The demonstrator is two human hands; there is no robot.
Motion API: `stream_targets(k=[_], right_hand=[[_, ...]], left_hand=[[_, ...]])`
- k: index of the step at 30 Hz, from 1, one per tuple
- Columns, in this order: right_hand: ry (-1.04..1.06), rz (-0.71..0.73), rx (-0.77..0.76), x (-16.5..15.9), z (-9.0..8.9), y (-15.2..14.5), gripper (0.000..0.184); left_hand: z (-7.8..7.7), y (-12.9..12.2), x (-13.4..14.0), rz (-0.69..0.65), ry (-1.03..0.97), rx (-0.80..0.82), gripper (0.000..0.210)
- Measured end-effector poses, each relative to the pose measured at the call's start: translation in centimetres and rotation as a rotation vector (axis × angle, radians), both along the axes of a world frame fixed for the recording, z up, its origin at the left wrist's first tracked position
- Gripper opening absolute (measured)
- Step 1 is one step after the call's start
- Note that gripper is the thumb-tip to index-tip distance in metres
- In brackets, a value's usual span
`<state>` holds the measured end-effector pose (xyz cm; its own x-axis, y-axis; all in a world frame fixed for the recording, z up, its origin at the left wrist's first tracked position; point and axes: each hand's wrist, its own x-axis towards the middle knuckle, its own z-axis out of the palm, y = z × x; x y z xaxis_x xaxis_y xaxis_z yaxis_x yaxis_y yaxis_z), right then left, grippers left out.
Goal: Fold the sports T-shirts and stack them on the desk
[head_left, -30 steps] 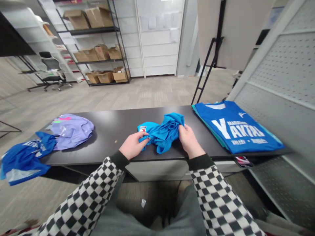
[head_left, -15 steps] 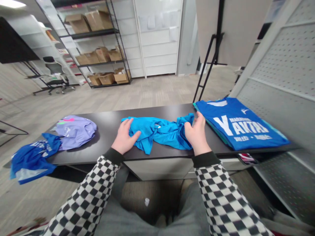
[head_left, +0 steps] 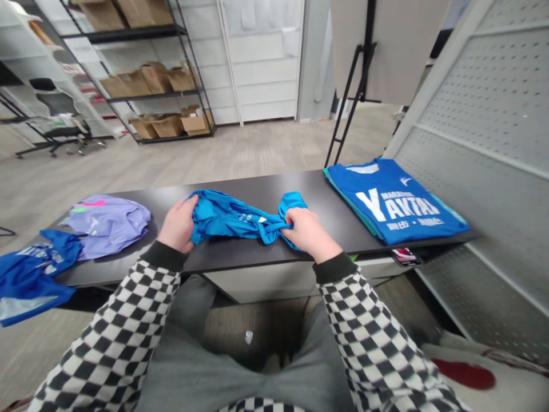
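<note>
1. Bright-blue crumpled cloth garment (head_left: 223, 216), mid-frame, strung out over dark flat tabletop (head_left: 257, 191).
2. Left hand (head_left: 178, 224), left of centre, grasps its gathered left end.
3. Right hand (head_left: 309, 232), right of centre, clenched on its twisted part; I see a bunched end beyond.

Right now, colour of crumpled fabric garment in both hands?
Bright blue garment, white print; best in head view.
</note>
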<state>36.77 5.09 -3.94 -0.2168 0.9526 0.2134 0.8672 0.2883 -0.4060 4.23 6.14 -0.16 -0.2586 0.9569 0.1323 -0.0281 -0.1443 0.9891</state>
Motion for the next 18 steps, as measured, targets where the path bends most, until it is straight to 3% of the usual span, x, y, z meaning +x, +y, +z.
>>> stream_targets(k=[3,5,7,10,11,13,15,18], right_hand=[[0.004,0.205,-0.021,-1.5,0.8,-1.3,0.027],[0.134,0.334,-0.017,-2.4,1.7,-2.2,0.028],[0.36,0.323,0.076,-2.9,2.6,-2.8,0.03],[0.605,0.264,0.197,-2.9,3.0,-2.8,0.072],[0.641,0.272,0.185,-2.9,2.6,-2.5,0.076],[0.713,0.226,0.136,-2.6,1.4,-1.5,0.058],[0.839,0.031,0.126,-2.1,-0.3,-0.1,0.035],[1.068,-0.277,0.112,-0.4,-2.1,2.2,0.037]], left_hand=[[2.6,0.0,0.9,-0.016,-0.086,0.051,0.034],[4.1,-0.5,2.5,-0.074,-0.095,0.136,0.032],[5.4,-1.5,4.6,-0.214,-0.047,0.187,0.034],[5.9,-3.3,7.3,-0.574,0.26,0.185,0.044],[5.6,-3.7,7.9,-0.68,0.406,0.189,0.052],[3.7,-4.0,8.6,-0.756,0.668,0.216,0.074],[0.9,-3.7,8.4,-0.628,0.844,0.216,0.092],[-3.5,-2.6,6.4,-0.435,0.979,0.112,0.098]])
